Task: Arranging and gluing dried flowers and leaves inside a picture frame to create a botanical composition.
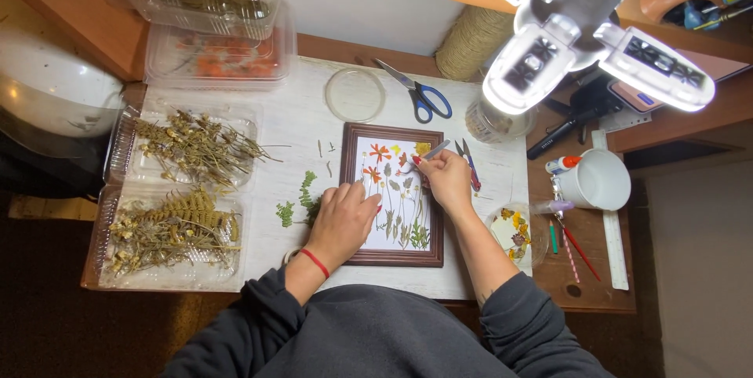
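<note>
Nearest the viewer, the person's dark grey sleeves lead up to both hands over a white surface (298,123). The left hand (343,217), a red band at its wrist, lies flat with fingers spread on the lower left part of a brown wooden frame (352,194), its grip open and holding nothing. The frame encloses a white sheet bearing pressed flowers (396,190) in orange, yellow and green. The right hand (447,178) rests over the frame's upper right part, its grip pinched closed on metal tweezers (436,149), whose tips lie over the sheet near the top. Green fern sprigs (302,198) lie just left of the frame. A small dish of petals (514,230) sits to the right, with a white mug (600,180) beyond it. At far left, clear trays of dried plants (184,190) are stacked along the edge. Farther back lie blue-handled scissors (420,94), a round clear lid (355,95) and a spool of twine (471,41).
</note>
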